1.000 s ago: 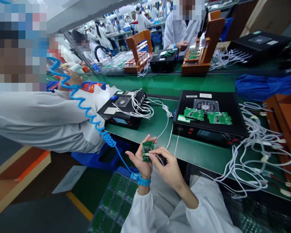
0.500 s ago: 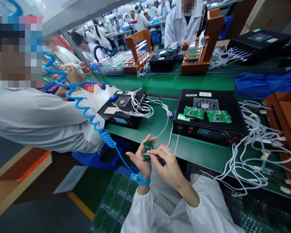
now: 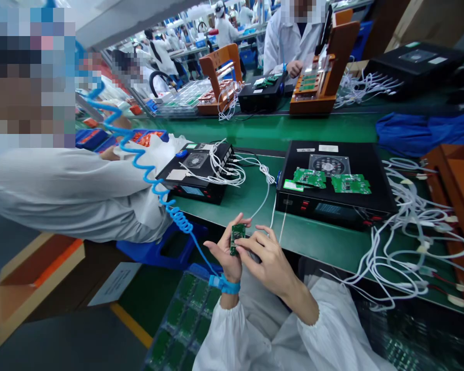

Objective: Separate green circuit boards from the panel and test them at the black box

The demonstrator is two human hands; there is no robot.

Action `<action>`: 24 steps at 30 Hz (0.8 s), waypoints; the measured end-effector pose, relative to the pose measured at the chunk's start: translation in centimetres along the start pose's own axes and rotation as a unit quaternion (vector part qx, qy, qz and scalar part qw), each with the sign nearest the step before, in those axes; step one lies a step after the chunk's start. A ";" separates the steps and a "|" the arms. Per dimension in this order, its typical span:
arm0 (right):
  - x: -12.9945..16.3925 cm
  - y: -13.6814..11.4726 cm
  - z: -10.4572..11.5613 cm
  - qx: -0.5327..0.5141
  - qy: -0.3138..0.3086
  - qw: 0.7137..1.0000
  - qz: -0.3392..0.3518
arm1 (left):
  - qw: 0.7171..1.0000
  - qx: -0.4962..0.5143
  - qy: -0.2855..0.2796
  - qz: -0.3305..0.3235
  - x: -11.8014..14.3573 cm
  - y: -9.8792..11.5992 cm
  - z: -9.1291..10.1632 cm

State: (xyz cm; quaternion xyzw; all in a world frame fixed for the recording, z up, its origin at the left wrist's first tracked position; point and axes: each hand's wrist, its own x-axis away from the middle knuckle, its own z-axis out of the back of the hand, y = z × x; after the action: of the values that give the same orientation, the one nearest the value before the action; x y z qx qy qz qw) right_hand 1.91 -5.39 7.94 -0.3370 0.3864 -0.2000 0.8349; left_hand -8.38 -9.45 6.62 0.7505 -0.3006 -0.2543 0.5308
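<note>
A small green circuit board rests across the fingers of my left hand, whose thumb stands away to the side. A blue wrist strap with a coiled blue cord circles that wrist. My right hand comes in from the right, its index finger and thumb closed at the lower part of the board, covering some of it. Whether anything small lies between those fingertips cannot be made out. A thin white cable runs from the bench down behind my left fingers; its end is hidden.
Two green boards lie on a black box, with tangled white cables at its right. Another black box stands left. Below my left arm is a clear tray of boards. A person in white sits at left.
My right fingers have shifted slightly over the board, and its outer fingers are more spread. The board stays in my left hand. The neighbour at left has moved an arm lower.
</note>
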 end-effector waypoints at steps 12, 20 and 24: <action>-0.1 0.5 -0.3 -0.108 -0.008 0.991 -0.079 | 0.991 -0.127 -0.005 -0.032 -0.6 0.2 0.6; 0.2 0.4 -1.3 -0.186 0.021 0.971 -0.147 | 0.985 -0.161 0.029 -0.062 -0.5 0.1 0.6; -0.1 0.5 -1.1 -0.212 0.013 0.964 -0.160 | 0.980 -0.180 0.032 -0.074 -0.6 0.0 0.8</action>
State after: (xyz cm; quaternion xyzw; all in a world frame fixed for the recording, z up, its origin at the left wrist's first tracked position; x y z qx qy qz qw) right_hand 1.02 -5.50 7.08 -0.5612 0.3722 -0.2490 0.6961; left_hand -9.32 -9.52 6.43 0.6705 -0.1763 -0.3188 0.6463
